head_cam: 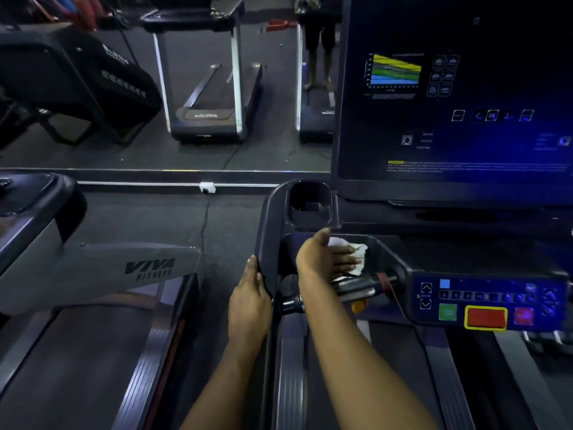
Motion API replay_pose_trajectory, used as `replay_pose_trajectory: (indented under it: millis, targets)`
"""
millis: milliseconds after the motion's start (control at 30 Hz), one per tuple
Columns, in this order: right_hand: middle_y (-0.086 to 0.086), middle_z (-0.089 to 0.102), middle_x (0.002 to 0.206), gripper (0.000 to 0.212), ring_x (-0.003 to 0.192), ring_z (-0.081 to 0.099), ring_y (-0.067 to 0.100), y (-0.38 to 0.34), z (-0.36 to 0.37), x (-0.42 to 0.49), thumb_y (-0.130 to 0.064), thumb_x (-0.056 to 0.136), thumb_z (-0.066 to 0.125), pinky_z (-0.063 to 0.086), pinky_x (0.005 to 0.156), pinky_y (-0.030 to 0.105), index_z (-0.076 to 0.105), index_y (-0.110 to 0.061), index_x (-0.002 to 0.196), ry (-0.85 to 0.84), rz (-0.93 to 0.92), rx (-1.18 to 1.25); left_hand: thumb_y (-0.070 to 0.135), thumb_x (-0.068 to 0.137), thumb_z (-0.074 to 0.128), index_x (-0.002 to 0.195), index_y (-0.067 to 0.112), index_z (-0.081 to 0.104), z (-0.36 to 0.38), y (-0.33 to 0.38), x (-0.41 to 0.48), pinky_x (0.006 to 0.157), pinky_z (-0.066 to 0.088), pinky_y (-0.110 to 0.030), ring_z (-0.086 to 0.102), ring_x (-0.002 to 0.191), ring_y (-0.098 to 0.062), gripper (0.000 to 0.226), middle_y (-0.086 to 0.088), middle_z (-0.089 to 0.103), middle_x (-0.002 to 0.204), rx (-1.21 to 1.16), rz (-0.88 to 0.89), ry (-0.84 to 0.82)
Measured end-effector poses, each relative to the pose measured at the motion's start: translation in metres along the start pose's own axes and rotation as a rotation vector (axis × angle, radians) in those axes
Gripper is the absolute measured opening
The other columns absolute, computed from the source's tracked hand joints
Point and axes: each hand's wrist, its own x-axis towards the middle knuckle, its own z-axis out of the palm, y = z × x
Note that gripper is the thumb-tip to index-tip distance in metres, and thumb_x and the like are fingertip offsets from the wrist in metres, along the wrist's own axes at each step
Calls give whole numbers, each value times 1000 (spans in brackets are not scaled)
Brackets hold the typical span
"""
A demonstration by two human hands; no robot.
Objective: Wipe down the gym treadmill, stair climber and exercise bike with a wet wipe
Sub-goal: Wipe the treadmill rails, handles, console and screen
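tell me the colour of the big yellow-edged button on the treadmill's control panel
Red; the big button shows best in the head view.

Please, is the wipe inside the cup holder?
No, the right hand presses the wipe in the tray below the cup holder.
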Motion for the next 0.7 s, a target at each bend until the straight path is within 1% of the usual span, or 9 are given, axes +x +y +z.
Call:
replay_pose_trajectory:
  millis: [67, 133, 167, 233, 333, 433, 533, 600, 700]
  targets:
    - [19, -6, 168, 88, 156, 2, 34, 10, 13, -14, -69, 100, 17, 7, 125, 51, 2, -7, 161, -187, 37, -64, 25, 110, 33, 157, 27, 34, 0, -1, 1, 82, 54, -34, 67, 97, -12, 47, -7, 67, 131, -23, 15, -15]
    - [14, 26, 165, 87, 146, 34, 31, 18, 24, -34, -74, 97, 20, 28, 120, 45, 29, -12, 158, -338, 92, 64, 23, 110, 33, 158, 23, 34, -2, -2, 3, 101, 51, -42, 62, 123, -23, 47, -10, 58, 144, -40, 8, -49]
    - [15, 30, 163, 90, 145, 37, 30, 21, 26, -40, -75, 97, 23, 31, 119, 44, 28, -9, 158, -352, 135, 161, 22, 110, 33, 158, 22, 34, -3, -2, 2, 108, 47, -43, 56, 131, -25, 47, -9, 54, 149, -55, 6, -58]
    - [16, 16, 167, 99, 152, 23, 30, 24, 24, -41, -77, 95, 25, 20, 124, 48, 12, -4, 160, -316, 179, 314, 22, 110, 33, 157, 23, 34, -5, -2, 1, 112, 44, -41, 51, 137, -22, 47, -7, 49, 153, -70, 19, -61]
    - [17, 8, 169, 93, 155, 14, 31, 15, 10, -23, -74, 97, 26, 13, 125, 51, 9, -9, 161, -150, 132, 454, 23, 110, 34, 157, 25, 34, -5, 0, 4, 108, 48, -42, 55, 133, -22, 47, -7, 52, 151, -61, 15, -46]
    - [23, -9, 167, 88, 156, -7, 35, 3, 4, -15, -67, 102, 26, -1, 123, 55, 3, -7, 162, -37, 96, 406, 22, 110, 33, 157, 24, 34, -4, 1, 2, 107, 49, -42, 58, 129, -24, 47, -8, 56, 147, -36, 7, -42]
    - [21, -25, 164, 88, 153, -20, 34, 11, 23, -32, -65, 103, 21, -6, 124, 53, -9, -4, 160, -232, -27, 47, 21, 109, 35, 157, 22, 35, -5, 0, 4, 95, 50, -32, 63, 119, -25, 48, -11, 63, 136, -52, -13, -37]
    - [12, -31, 163, 84, 154, -21, 27, 28, 35, -47, -65, 103, 18, -3, 125, 51, -11, -11, 161, -422, -153, -89, 22, 109, 36, 157, 20, 35, -6, 3, 4, 90, 55, -37, 67, 109, -23, 47, -11, 69, 125, -80, -40, -34]
    - [8, 7, 170, 71, 156, 13, 26, 43, 20, -53, -61, 105, 21, 15, 125, 44, 13, -21, 163, -504, -286, -118, 21, 110, 35, 142, 15, 50, -11, 8, -4, 79, 58, -34, 70, 96, -18, 37, -3, 71, 108, -140, -67, 57]
